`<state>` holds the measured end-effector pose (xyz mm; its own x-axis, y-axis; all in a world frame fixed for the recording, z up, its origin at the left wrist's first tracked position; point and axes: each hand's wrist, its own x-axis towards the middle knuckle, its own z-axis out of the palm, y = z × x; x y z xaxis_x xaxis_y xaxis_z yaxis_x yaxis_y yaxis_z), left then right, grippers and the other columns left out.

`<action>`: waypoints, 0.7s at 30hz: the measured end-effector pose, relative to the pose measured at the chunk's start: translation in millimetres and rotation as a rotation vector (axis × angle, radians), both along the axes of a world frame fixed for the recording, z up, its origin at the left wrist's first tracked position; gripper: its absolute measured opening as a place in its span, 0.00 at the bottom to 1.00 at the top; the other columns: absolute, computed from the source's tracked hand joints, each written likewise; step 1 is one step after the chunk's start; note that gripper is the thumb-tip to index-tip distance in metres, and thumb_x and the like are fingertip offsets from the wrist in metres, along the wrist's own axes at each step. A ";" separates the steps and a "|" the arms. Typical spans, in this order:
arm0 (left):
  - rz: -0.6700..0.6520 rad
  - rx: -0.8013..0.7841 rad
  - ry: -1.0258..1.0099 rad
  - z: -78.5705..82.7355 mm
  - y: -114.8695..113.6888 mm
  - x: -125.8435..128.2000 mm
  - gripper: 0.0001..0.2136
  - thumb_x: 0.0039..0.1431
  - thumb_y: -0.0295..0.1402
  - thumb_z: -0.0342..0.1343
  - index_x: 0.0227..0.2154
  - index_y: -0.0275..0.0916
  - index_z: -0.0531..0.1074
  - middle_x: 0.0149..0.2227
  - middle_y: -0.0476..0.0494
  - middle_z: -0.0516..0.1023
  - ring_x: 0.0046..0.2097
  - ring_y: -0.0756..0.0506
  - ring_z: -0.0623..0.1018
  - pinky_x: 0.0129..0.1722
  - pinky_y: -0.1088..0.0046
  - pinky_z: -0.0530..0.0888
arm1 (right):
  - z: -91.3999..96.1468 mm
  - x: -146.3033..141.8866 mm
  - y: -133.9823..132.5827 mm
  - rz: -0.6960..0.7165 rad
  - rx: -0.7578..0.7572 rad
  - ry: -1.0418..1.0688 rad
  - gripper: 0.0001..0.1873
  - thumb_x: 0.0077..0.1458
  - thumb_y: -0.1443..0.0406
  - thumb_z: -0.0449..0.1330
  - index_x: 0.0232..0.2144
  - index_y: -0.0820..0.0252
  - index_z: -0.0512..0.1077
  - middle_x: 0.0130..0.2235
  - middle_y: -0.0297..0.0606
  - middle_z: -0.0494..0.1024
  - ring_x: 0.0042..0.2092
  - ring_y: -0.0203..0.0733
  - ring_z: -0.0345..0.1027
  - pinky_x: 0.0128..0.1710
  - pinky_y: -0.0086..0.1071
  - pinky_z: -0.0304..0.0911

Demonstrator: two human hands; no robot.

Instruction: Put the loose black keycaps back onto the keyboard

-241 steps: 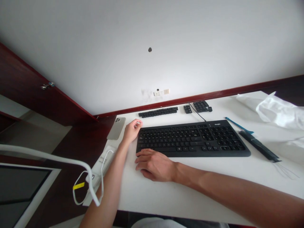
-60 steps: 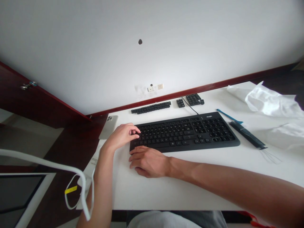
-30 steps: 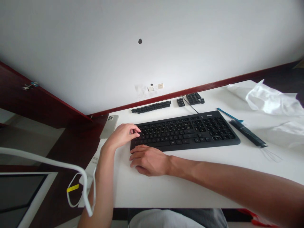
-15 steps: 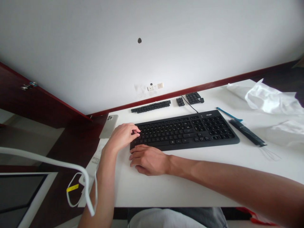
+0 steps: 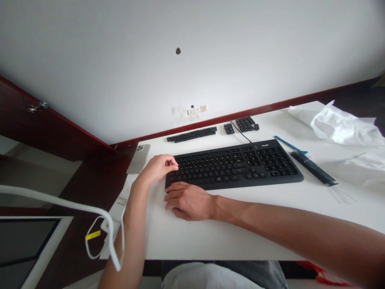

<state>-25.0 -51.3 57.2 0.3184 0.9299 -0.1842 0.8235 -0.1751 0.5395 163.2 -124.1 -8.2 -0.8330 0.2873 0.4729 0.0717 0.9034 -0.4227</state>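
A black keyboard (image 5: 225, 166) lies on the white table, with keycaps off over much of its numpad and upper rows. My left hand (image 5: 159, 165) is over its left end, thumb and fingers pinched together; whatever is between the fingertips is hidden. Against the front left corner of the keyboard rests my right hand (image 5: 189, 201), palm down with its fingers apart. Behind the keyboard, loose black keycaps stand in rows (image 5: 191, 135), with a small group (image 5: 229, 128) and a larger block (image 5: 246, 124) farther right.
A thin blue tool (image 5: 288, 143) and a black-handled tool with fine wires (image 5: 314, 167) lie right of the keyboard, near white plastic wrapping (image 5: 339, 124). On the left are a phone (image 5: 138, 158), printed paper (image 5: 122, 200) and a white cable (image 5: 60, 202).
My left hand's fingers have curled closer together over the keyboard's left end. The right hand stays at the front corner, and the view has shifted slightly.
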 end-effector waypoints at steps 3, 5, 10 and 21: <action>-0.006 -0.053 -0.055 -4.0 3.2 -2.7 0.09 0.55 0.42 0.62 0.30 0.41 0.79 0.31 0.47 0.82 0.34 0.45 0.78 0.35 0.71 0.71 | -0.3 -0.5 -0.2 -0.004 0.000 0.002 0.11 0.65 0.67 0.57 0.45 0.61 0.78 0.53 0.40 0.81 0.62 0.45 0.65 0.68 0.38 0.53; -0.009 -0.075 -0.084 -5.0 4.9 -4.0 0.10 0.56 0.42 0.62 0.31 0.41 0.80 0.33 0.46 0.83 0.36 0.45 0.79 0.37 0.71 0.72 | -0.5 -0.7 -0.2 -0.005 -0.002 0.002 0.11 0.65 0.67 0.57 0.45 0.61 0.79 0.53 0.40 0.81 0.62 0.45 0.65 0.68 0.38 0.53; -0.010 -0.059 -0.079 -2.1 5.9 -4.6 0.13 0.58 0.44 0.59 0.36 0.41 0.83 0.39 0.45 0.85 0.40 0.43 0.81 0.43 0.68 0.74 | 0.6 -0.5 0.0 -0.004 -0.004 -0.007 0.11 0.65 0.68 0.57 0.45 0.62 0.79 0.53 0.41 0.81 0.62 0.45 0.65 0.68 0.39 0.54; -0.023 -0.015 0.016 3.3 1.4 -3.0 0.13 0.59 0.43 0.58 0.35 0.42 0.82 0.34 0.46 0.84 0.36 0.44 0.80 0.38 0.71 0.73 | -0.6 0.5 -0.3 -0.004 0.001 -0.001 0.11 0.65 0.68 0.57 0.45 0.62 0.78 0.52 0.41 0.81 0.62 0.44 0.65 0.68 0.38 0.53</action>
